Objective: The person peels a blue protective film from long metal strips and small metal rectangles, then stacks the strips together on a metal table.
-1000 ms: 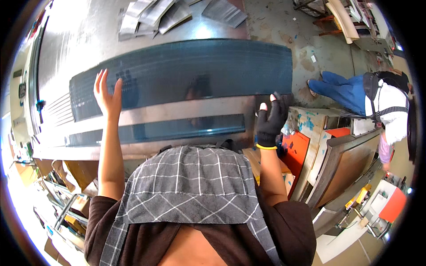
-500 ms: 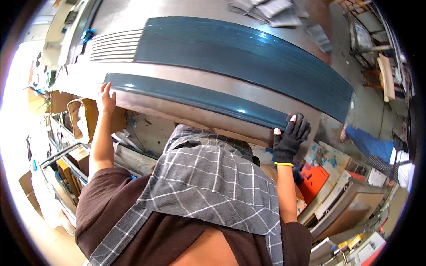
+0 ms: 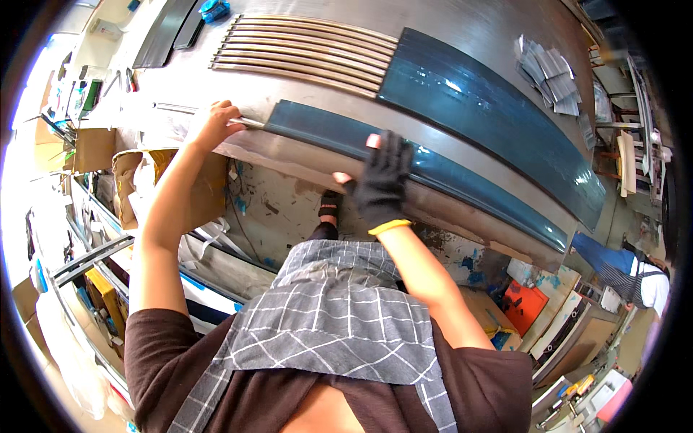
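Note:
A long, glossy dark-blue strip [image 3: 476, 193] lies along the near edge of the metal-topped table [image 3: 289, 162]. A slim silvery rod [image 3: 173, 108] runs to its left end. My bare left hand [image 3: 213, 126] is closed around this rod, just left of the strip. My right hand [image 3: 382, 177], in a black glove with bare thumb and fingertip, is over the strip's left half, fingers stretched out and slightly blurred; whether it touches the strip I cannot tell. Behind lie several parallel metal rods [image 3: 307, 54] and a wide dark-blue panel [image 3: 491, 108].
Grey flat pieces [image 3: 550, 76] are piled at the far right. Dark strips [image 3: 164, 36] and a blue roll [image 3: 214, 10] lie far left. A cardboard box [image 3: 198, 191] stands below the table's left part. Another person [image 3: 628, 270] in blue trousers is at the right.
My left hand has left the strip's left end and closed on the rod beside it. My right hand has moved left from the strip's right end. The view has shifted too.

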Action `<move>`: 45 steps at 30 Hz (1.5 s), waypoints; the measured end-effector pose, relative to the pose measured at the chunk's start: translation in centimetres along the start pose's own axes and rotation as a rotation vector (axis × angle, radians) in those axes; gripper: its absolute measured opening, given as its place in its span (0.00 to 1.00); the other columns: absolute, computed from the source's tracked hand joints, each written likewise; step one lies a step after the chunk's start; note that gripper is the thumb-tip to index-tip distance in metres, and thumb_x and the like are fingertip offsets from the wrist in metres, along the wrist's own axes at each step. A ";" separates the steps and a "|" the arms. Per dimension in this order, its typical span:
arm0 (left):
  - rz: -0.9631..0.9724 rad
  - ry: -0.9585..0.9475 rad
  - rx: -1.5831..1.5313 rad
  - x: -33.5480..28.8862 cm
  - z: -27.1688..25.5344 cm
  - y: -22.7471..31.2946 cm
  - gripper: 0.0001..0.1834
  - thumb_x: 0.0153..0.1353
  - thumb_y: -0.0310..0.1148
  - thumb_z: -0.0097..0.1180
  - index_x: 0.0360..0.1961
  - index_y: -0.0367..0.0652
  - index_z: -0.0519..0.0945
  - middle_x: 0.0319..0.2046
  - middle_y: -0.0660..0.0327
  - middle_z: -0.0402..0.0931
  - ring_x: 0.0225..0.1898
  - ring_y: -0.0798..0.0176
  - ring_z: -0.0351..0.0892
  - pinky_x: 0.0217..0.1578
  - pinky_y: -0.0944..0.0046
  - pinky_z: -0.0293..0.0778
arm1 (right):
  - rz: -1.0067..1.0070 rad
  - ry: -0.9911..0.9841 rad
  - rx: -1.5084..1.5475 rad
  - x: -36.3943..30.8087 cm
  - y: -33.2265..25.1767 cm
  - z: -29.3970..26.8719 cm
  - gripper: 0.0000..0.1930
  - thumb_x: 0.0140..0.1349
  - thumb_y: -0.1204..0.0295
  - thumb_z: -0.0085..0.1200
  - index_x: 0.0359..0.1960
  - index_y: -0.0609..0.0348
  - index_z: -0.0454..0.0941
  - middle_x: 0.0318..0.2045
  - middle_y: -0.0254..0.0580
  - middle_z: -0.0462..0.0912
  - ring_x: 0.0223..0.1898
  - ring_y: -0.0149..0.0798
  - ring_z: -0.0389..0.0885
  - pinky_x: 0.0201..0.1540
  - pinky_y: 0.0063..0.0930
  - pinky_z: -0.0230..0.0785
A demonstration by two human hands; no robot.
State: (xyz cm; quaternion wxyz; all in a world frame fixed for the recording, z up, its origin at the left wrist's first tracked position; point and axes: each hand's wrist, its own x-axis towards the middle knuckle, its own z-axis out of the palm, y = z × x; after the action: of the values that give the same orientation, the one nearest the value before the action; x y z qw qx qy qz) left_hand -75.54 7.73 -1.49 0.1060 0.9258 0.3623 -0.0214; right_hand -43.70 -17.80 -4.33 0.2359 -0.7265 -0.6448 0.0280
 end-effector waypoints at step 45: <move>0.144 -0.281 0.142 5.5 -3.7 -0.7 0.18 0.46 0.47 0.69 0.29 0.44 0.80 0.28 0.57 0.77 0.37 0.48 0.78 0.40 0.50 0.72 | 0.203 0.258 -0.499 -9.5 23.1 -9.3 0.46 0.61 0.44 0.51 0.72 0.58 0.45 0.69 0.63 0.52 0.68 0.63 0.54 0.70 0.59 0.44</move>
State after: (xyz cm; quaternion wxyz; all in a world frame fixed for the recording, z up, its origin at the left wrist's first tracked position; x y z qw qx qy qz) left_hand -72.14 12.70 1.37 0.0912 0.9424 0.2742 -0.1682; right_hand -20.72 -31.03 -7.40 0.1258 -0.8205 -0.5203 -0.2006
